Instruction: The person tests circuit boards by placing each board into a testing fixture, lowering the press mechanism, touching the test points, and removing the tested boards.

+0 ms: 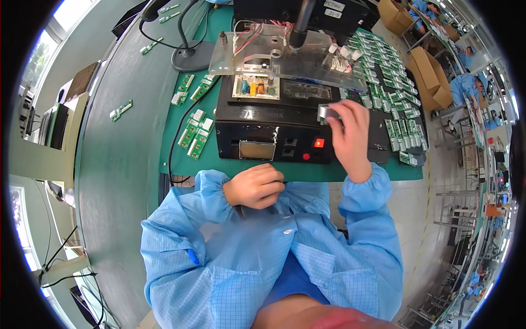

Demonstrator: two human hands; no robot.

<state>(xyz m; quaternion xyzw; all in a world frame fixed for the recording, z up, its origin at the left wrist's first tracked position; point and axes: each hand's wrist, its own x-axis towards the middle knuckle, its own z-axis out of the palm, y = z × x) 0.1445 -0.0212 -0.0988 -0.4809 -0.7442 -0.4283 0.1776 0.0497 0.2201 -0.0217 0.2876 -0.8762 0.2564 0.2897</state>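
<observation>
My right hand (352,131) is at the right front of a black test box (241,118), thumb and fingers closed on a small silver metal block (322,113) at the box's top edge. Whether the block is fixed to the box I cannot tell. In front of the box, close to my body, my left hand (256,186) rests loosely curled, nothing showing in it. A circuit board (255,88) with blue, yellow and orange parts lies on the box's top. Above it hangs a clear plate (246,52) with red and white wires. A red switch (319,143) glows on the box's front.
Many small green circuit boards (402,131) lie in rows at the right. Others (195,134) lie on the green mat left of the box, beside a black cable (178,131). A black stand (190,57) is behind them. Cardboard boxes (430,77) and other people are farther right.
</observation>
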